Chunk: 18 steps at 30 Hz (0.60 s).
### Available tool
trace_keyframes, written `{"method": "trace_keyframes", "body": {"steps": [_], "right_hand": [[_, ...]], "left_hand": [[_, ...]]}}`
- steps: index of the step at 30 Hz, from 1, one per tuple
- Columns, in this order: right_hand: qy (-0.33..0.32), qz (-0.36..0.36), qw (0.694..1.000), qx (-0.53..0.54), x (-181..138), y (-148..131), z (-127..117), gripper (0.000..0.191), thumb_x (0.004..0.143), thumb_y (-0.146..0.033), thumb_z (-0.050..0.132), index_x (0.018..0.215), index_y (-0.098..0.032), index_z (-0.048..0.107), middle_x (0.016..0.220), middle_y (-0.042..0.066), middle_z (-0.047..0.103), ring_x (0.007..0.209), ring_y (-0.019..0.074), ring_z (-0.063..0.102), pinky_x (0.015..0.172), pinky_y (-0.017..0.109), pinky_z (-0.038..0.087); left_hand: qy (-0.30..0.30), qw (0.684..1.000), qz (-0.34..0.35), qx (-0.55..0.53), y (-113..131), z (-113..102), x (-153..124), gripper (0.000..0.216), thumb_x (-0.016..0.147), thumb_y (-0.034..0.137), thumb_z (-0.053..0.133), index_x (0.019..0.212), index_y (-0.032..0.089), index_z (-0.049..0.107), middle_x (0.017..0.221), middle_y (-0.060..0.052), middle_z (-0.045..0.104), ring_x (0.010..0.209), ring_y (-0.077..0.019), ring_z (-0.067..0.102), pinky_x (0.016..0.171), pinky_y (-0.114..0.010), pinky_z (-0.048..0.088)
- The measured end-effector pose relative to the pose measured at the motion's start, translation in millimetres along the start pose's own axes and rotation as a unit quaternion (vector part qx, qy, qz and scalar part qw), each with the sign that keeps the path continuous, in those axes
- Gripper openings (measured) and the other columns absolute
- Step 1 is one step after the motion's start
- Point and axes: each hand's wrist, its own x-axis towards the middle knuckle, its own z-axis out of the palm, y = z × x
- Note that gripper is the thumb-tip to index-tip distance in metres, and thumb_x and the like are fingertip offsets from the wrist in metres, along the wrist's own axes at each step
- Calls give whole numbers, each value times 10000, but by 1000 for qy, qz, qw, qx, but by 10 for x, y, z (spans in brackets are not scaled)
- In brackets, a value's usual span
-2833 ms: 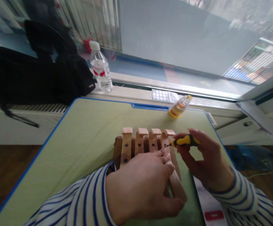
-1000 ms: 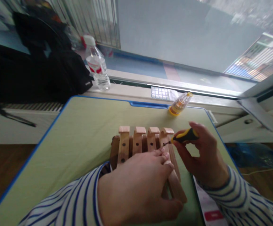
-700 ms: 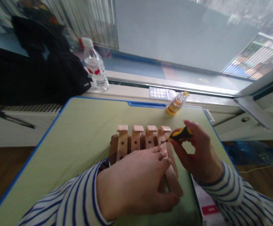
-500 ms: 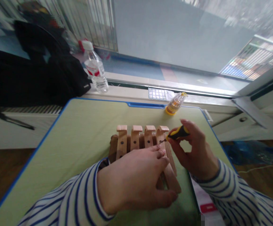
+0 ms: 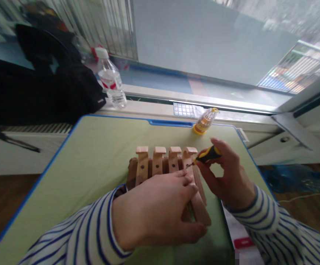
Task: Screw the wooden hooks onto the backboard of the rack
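Note:
A wooden slatted piece (image 5: 157,165) lies on the green mat, with several upright pale slats showing drilled holes. My left hand (image 5: 154,209) rests over its near side, fingers gripping a long wooden rail (image 5: 200,206) at the right end. My right hand (image 5: 226,176) pinches a small screwdriver (image 5: 208,154) with a yellow and black handle. Its thin tip sits at the rightmost slat (image 5: 189,162), close to my left fingertips. The screw or hole at the tip is too small to make out.
The green mat (image 5: 66,184) has a blue border and sits on a sill-height surface. Behind it stand a small clear bottle (image 5: 205,122) with a yellow base, a water bottle (image 5: 111,82) and a black bag (image 5: 38,81). Paper (image 5: 241,241) lies at lower right.
The whole view has drifted slightly left and the hands with it. The screwdriver tip stays at the rightmost slat, and both hands keep their hold.

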Motion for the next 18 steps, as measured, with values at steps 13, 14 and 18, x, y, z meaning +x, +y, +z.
{"method": "trace_keyframes", "body": {"steps": [13,14,18], "right_hand": [[1,0,1000,3,2,24,-6,735,752,-86,581,1372,-202,204,1013,93,574,814,174,629,672,319,569],[4,-2,1000,1,5,22,-8,731,755,-88,579,1372,-204,205,1005,89,574,812,173,628,666,314,569],[8,-8,1000,-18,34,4,-21,718,757,-111,590,1365,-192,219,985,87,577,761,158,627,628,284,564]], "left_hand": [[0,1000,12,3,34,-71,-5,399,696,524,601,986,252,628,1028,-30,607,941,-227,554,884,-353,409],[5,1000,16,6,29,-99,-5,365,706,519,598,952,253,635,997,-20,614,921,-212,557,865,-334,413],[71,994,-39,78,-59,-246,3,251,836,393,464,817,204,628,808,-22,618,730,-158,559,661,-270,411]]}}
